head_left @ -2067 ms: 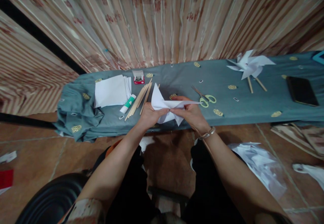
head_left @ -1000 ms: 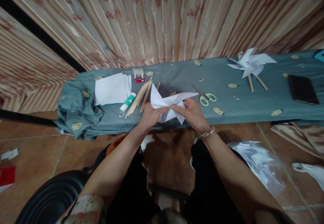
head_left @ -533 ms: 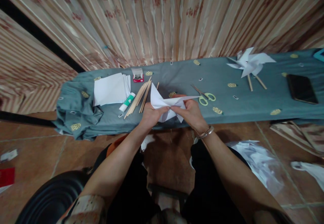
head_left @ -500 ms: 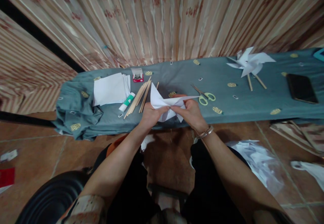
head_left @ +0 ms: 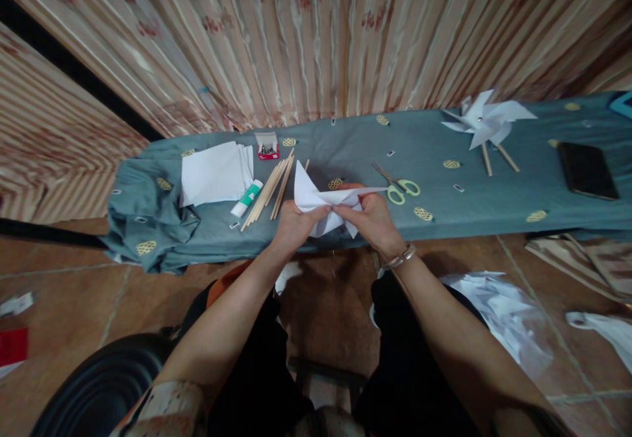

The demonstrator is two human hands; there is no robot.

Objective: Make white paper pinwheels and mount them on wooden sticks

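Behind everything we see a striped curtain (head_left: 316, 42) of shiny pink and cream fabric, hanging in deep folds, with a faint reddish pattern that we cannot read as writing. Below it is the floor (head_left: 74, 272) of brown tiles, with a crumpled heap of white paper scraps (head_left: 498, 312) at the right.

The long, narrow table (head_left: 494, 193) is covered by a soft blue-grey cloth dotted with small yellow oval motifs; the cloth bunches at its left end.

On it, at the left, lies a flat stack of white sheets (head_left: 212, 174). At the near edge, in the middle, the folded paper (head_left: 316, 200) is held just above the cloth: white, thin, with sharp triangular points. The left hand (head_left: 293, 223) and the right hand (head_left: 375, 220) are both closed on it, pinching its points together at the centre. The right wrist bears a thin bracelet (head_left: 401, 258).

Far right lies a flat black phone (head_left: 587, 170). Near it lie white paper pinwheels (head_left: 486, 118) on wooden sticks. A loose bundle of thin wooden sticks (head_left: 269, 190) lies slantwise just left of the hands. Scissors (head_left: 399, 187) with pale green handles lie just right of them. A white and green glue tube (head_left: 247, 199) touches the sheets' corner; its label is too small to read. A little open red box (head_left: 267, 147) holds small metal pieces.
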